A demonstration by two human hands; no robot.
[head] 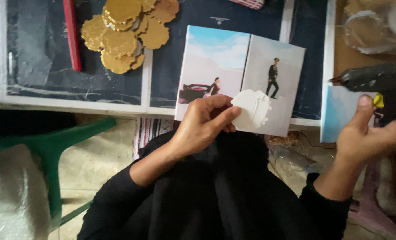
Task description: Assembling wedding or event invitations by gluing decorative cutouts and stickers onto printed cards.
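Note:
My left hand (204,126) pinches a white scalloped paper disc (252,110), its pale back side facing up with lines of glue on it. The disc hovers over the lower edge of a folded photo card (238,66) showing two small figures against sky. My right hand (373,131) grips a black hot glue gun (375,80) with a yellow trigger, its nozzle pointing left, well to the right of the disc.
A pile of gold scalloped discs (124,33) lies at the top left beside a red strip (72,35). Dark marble-look panels with white borders (147,80) form the work surface. A green plastic chair (51,142) stands lower left; another blue-toned card (338,111) sits at right.

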